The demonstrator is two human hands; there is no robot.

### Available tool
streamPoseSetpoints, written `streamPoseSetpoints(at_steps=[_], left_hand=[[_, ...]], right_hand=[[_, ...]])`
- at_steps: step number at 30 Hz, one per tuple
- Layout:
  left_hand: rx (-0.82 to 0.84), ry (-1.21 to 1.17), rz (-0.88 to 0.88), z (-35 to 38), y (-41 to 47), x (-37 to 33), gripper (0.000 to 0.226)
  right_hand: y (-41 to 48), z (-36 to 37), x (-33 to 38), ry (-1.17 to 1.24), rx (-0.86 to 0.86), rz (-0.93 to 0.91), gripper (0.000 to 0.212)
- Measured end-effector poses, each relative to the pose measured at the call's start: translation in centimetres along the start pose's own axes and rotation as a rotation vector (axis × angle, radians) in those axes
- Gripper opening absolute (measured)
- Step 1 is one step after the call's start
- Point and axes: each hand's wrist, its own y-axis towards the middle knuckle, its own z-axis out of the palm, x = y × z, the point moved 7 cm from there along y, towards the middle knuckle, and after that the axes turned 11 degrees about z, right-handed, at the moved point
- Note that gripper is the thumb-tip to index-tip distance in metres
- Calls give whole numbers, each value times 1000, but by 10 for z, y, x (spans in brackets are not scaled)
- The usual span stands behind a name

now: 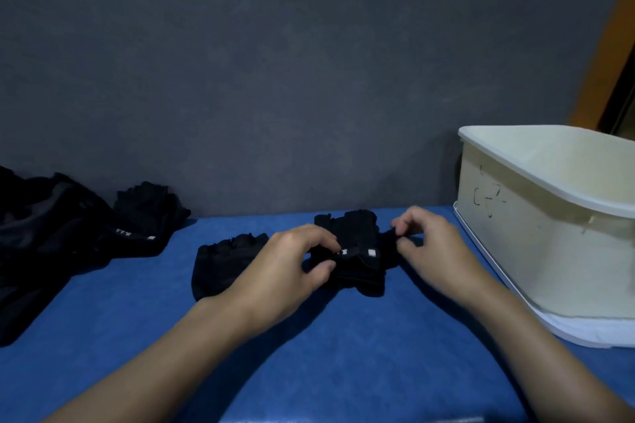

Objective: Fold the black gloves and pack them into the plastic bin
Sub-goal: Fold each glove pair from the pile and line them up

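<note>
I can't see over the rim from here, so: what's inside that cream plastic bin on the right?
Only the upper inner wall of the plastic bin shows, bare and pale. Its near wall hides the floor, so whether any gloves lie inside cannot be told.

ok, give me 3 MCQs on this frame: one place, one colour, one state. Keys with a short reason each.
1. Where is the bin?
A. on the person's right
B. on the person's left
C. centre, between the hands

2. What colour is the table cover?
A. red
B. blue
C. white

3. What are the hands doing?
A. both resting flat on the cover, apart from any glove
B. both on the centre glove
C. both inside the bin

Key:
1 A: the bin stands at the right edge of the view.
2 B: the cover is plainly blue.
3 B: the left hand pinches the glove's cuff and the right hand pinches its right edge; a second glove lies just left of it, under the left hand's edge.
</note>
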Motion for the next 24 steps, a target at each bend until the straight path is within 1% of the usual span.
streamPoseSetpoints(at_steps=[2, 4, 8, 9, 10, 12, 15, 17, 20, 22, 24], left_hand=[[88, 10, -26, 7, -2, 2, 18], [133, 22, -34, 10, -3, 3, 18], [156, 26, -31, 12, -2, 3, 18], [160, 22, -29, 12, -1, 3, 19], [167, 20, -28, 13, -1, 4, 19], [176, 19, -31, 15, -1, 5, 21], [198, 18, -33, 17, -2, 6, 23], [213, 17, -23, 19, -2, 7, 23], [223, 21, -15, 21, -2, 8, 23], [218, 22, 0, 21, -1, 9, 24], [219, 25, 27, 21, 0, 8, 24]], right_hand=[[0, 4, -8, -109, 47, 60, 24], [0, 6, -12, -160, 79, 83, 23], [-9, 7, 5, 25, 155, -46, 36], [-10, 9, 7, 32, 168, -84, 34], [-9, 11, 6, -7, 158, -104, 28], [-7, 13, 0, -108, 137, -91, 18], [-3, 13, -10, -172, 144, -31, 20], [-2, 13, -10, -194, 152, -24, 19], [-2, 12, -7, -161, 136, -31, 19], [-4, 9, 0, -78, 80, -83, 19], [-5, 7, 9, 23, 69, -130, 17]])
